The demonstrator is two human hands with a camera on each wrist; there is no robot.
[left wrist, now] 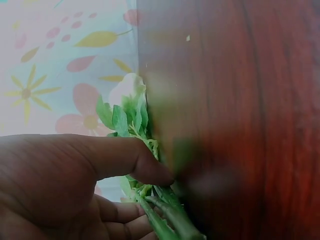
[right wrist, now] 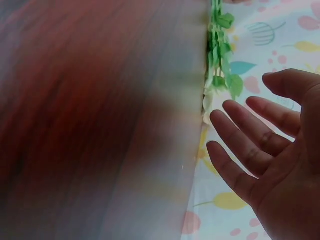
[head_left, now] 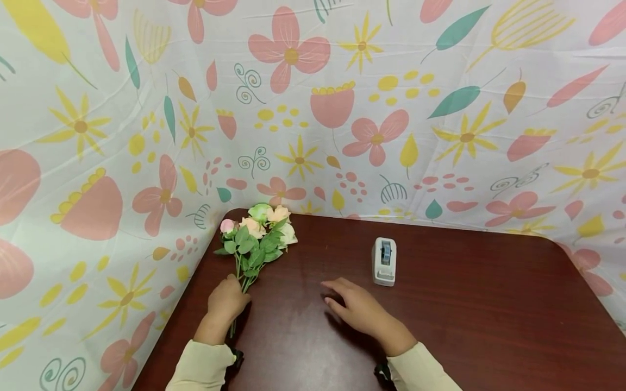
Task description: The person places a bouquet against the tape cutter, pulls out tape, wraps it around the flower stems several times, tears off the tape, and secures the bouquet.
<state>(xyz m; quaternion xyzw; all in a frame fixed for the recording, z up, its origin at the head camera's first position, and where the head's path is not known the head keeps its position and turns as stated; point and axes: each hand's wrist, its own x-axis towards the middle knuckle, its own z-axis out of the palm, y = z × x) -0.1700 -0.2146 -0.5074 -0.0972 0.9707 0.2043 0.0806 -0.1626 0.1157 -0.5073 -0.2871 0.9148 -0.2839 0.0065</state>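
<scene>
On the left of the table lies a bunch of artificial flowers [head_left: 254,239] with peach, pink, white and green heads and leafy green stems. My left hand [head_left: 227,298] grips its stems below the leaves. In the left wrist view the thumb and fingers close round the green stems [left wrist: 167,217], and the palm hides part of the leaves. My right hand [head_left: 359,307] hovers low over the middle of the table with nothing in it. Its fingers [right wrist: 240,130] are spread and relaxed in the right wrist view. Nearest to it is a white tape dispenser [head_left: 385,262] holding a blue roll.
The dark red-brown wooden table [head_left: 469,304] has rounded far corners. A white cloth [head_left: 342,136] printed with flowers and leaves hangs behind it and along its left side.
</scene>
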